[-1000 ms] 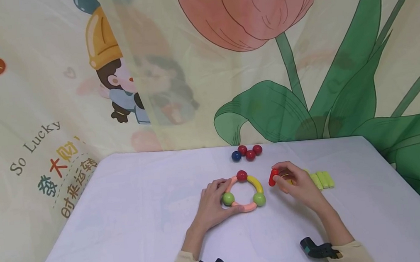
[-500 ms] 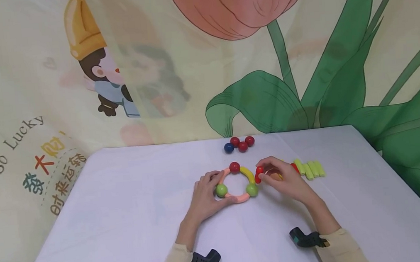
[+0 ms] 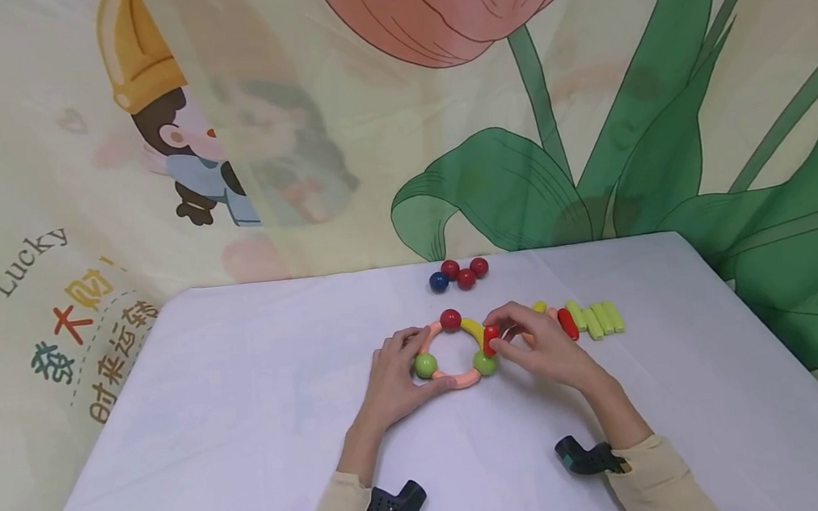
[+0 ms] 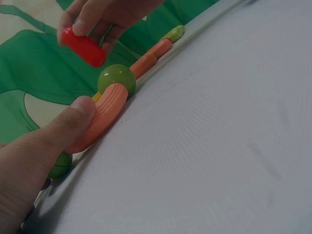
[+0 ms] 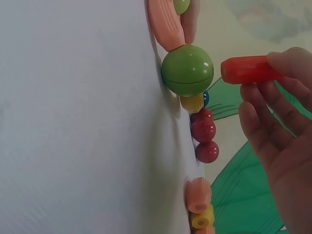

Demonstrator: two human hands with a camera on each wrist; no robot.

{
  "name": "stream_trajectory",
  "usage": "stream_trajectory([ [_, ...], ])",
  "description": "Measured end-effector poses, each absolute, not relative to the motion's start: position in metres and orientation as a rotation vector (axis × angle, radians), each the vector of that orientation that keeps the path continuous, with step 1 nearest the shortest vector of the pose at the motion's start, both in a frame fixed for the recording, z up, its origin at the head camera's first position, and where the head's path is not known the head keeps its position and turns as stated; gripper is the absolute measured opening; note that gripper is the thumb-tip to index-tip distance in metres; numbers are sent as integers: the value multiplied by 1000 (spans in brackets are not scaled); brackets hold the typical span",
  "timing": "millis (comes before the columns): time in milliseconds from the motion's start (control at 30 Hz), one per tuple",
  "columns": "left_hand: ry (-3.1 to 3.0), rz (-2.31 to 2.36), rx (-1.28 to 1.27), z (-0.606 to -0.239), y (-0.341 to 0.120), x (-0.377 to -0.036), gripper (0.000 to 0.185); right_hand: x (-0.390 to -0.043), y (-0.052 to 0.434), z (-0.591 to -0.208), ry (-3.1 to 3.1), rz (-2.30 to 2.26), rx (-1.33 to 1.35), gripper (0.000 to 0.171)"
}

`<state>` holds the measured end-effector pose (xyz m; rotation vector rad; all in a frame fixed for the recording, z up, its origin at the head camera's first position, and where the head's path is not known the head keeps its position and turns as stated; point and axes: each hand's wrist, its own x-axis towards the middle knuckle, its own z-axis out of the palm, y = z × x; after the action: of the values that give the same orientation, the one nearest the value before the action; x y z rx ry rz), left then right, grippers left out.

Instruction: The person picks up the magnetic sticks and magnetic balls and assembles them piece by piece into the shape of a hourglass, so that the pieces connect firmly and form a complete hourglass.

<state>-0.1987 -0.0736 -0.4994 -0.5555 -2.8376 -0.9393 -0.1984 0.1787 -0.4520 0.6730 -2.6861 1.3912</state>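
A ring [image 3: 440, 374] of curved pink and yellow pieces joined by balls lies on the white table. Its red ball [image 3: 450, 320] is at the far side, with one green ball [image 3: 426, 365] at left and another green ball [image 5: 187, 70] at right. My left hand [image 3: 393, 374] holds the ring's left side, fingers at the upper pink piece and thumb on the lower pink piece [image 4: 111, 112]. Between thumb and fingers, my right hand [image 3: 549, 349] pinches a short red grooved rod [image 5: 248, 69]. The rod is tilted close above the right green ball, apart from it in the right wrist view.
Several loose balls, red [image 3: 465, 279] and one blue ball [image 3: 438, 282], sit behind the ring. Right of it lie light green rods [image 3: 595, 322], another red rod [image 3: 567, 323] and pink and yellow pieces, partly behind my right hand. A printed cloth [image 3: 340, 132] hangs behind the table.
My right hand has brought the red rod leftward to just over the ring's right green ball. The left hand stays on the ring. The head view has shifted slightly.
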Motion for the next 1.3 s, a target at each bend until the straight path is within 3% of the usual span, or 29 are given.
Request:
stream_trajectory([
  [433, -2799, -911, -585, -495, -76, -202, 85, -200, 176, -449, -2688, 1297, 722, 27],
  [833, -2753, -1155, -478, -496, -76, -199, 38, -196, 181, -451, -2730, 1361, 677, 31],
  [1067, -2751, -1286, -430, -498, -77, -196, 36, -198, 203, -453, -2737, 1319, 576, 27],
  [1300, -2968, -1190, -494, -472, -81, -211, 42, -200, 247, -446, -2819, 1206, 336, 27],
])
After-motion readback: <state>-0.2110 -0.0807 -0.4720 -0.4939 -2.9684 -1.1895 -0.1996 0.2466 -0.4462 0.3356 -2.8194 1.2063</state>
